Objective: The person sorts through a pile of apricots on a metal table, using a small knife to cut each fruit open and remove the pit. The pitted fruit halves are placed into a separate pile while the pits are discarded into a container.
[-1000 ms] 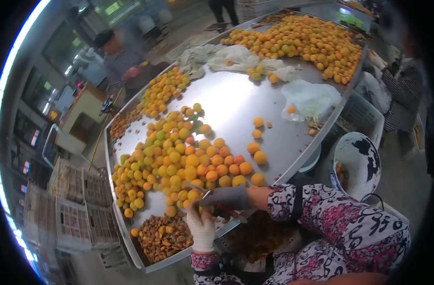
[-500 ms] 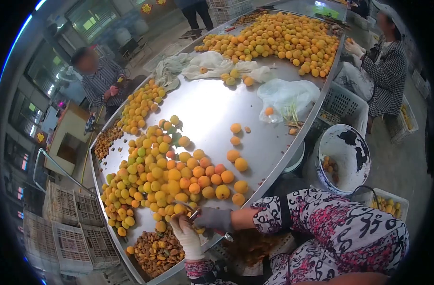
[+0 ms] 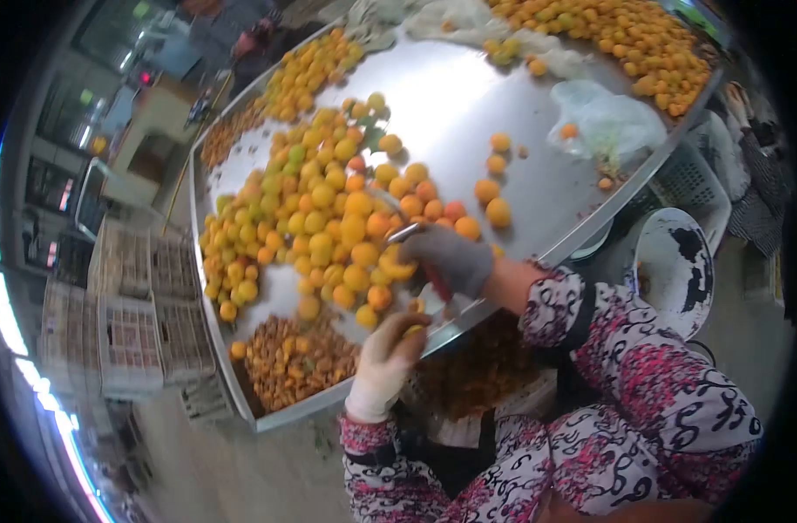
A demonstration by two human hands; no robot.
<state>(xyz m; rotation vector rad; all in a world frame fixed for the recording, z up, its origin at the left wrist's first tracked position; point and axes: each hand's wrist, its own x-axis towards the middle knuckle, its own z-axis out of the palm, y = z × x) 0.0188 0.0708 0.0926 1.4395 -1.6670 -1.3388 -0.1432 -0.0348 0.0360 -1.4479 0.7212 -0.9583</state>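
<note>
Hands now apart vs. touching a moment ago: R hand (image 3: 455, 254) is up at the fruit pile (image 3: 315, 222) on the counter (image 3: 533, 213), fingers curled round a red-handled tool (image 3: 438, 284) and against a yellow fruit (image 3: 396, 264). L hand (image 3: 383, 362), near the counter rim, pinches what looks like a yellow bit (image 3: 413, 330). So each hand prob. deals w/ its own piece. Brown heap (image 3: 294, 362) is by the counter corner.

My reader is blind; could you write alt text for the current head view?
A grey-gloved right hand holds a red-handled tool at a pile of orange and yellow fruit on a metal table; the white-gloved left hand is by the table's edge. Brown pieces fill the near corner; a plastic bag lies farther back.
</note>
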